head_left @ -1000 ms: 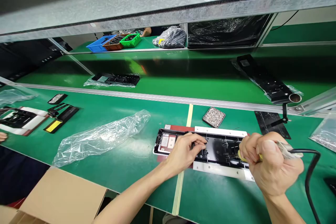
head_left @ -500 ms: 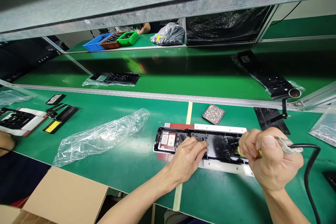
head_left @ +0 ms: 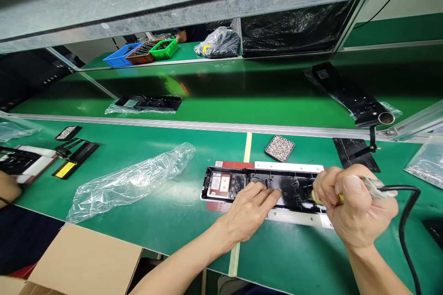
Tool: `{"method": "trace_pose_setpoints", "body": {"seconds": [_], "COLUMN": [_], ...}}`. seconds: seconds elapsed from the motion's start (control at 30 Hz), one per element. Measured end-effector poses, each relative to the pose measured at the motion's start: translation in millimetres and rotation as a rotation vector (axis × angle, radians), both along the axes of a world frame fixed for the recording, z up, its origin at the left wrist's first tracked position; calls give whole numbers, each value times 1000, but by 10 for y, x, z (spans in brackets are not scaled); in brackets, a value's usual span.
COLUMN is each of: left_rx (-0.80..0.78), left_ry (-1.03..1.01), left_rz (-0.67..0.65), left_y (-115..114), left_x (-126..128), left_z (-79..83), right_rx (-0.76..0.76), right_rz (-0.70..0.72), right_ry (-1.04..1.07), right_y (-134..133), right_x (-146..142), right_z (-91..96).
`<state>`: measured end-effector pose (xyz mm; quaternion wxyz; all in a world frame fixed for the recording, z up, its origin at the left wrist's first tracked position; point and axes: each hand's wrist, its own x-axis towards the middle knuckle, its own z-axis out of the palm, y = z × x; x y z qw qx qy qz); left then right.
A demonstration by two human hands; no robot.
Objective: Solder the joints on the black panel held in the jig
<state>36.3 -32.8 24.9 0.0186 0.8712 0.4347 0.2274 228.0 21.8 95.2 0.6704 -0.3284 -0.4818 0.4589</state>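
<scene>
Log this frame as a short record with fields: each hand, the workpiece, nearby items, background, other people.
Left hand: fingers on the black housing; whether they pinch anything is hidden
Right hand: closed around a corded tool, over the housing's right part
Workpiece: black housing lying between two white strips
Nearby: square tray of small parts beyond the housing; clear plastic bag to its left
Background: blue, brown and green bins
Other people: partly visible, left edge and behind bins
</scene>
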Motion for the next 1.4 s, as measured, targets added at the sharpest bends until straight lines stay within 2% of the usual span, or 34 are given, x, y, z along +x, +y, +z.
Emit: {"method": "trace_pose_setpoints", "body": {"seconds": [0.17,0.27,0.47,0.6,0.83,1.0,1.07,1.13,1.3,1.4], "left_rx": [-85,-132,-50,15,-36,6,0,-46,-225,-249], "left_ry": [-187,-228,-38,47,19,6,-27,-69,-47,-14], "left_rz": [27,15,-20,-27,-19,-25,-10,19,130,145], "left_y": [-9,-42,-126,-135,-141,-152,-46,178,1061,1489], "left_x": [-68,-134,-189,-166,-165,-185,-209,-233,-198,-97], "left_z": [-18,-34,-110,-93,-76,8,14,-15,-146,-221], "right_rx": [6,0,2,-9,-6,-51,-73,-56,-10,-5], "right_rz": [6,4,-16,-15,-9,21,55,71,70,60], "right_ry": [1,9,2,-2,-14,22,26,19,0,-10], "right_y": [-12,-18,-14,-13,-16,-74,-88,-84,-51,-49], "right_x": [6,10,1,6,11,2,8,20,52,54], "right_z": [-2,3,25,26,22,-9,-52,-105,-180,-183]}}
